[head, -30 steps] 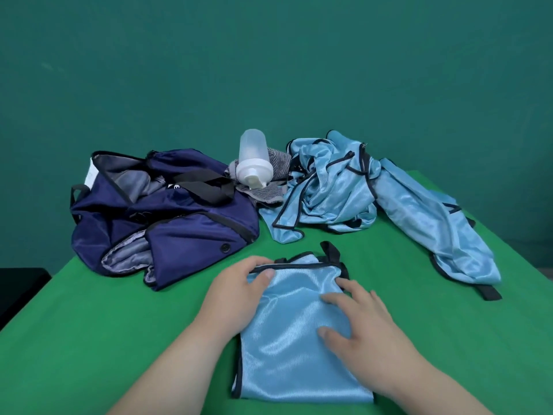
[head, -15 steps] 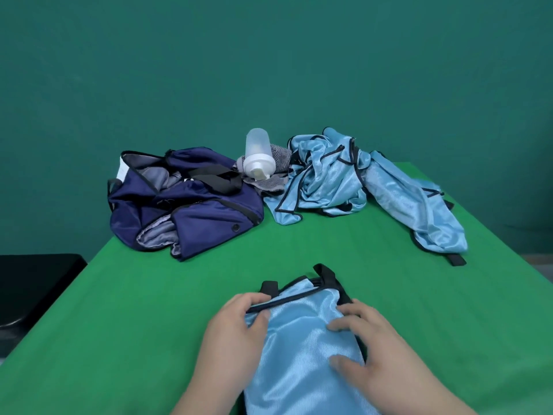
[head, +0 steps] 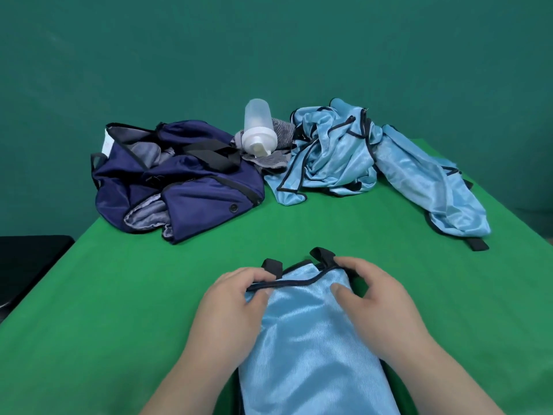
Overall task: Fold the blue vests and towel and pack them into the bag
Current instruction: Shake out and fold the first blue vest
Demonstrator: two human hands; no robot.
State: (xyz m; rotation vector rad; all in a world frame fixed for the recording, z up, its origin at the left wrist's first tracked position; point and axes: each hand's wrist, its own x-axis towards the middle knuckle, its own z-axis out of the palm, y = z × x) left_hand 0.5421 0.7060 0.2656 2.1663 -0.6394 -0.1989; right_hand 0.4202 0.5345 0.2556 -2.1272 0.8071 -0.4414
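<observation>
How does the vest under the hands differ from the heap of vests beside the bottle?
The front vest lies flat and smooth, folded narrow; the heap of vests is crumpled and bunched. The left hand and right hand pinch the front vest at its far edge; no hand touches the heap. Both are shiny light blue with dark trim and rest on the green table.
</observation>
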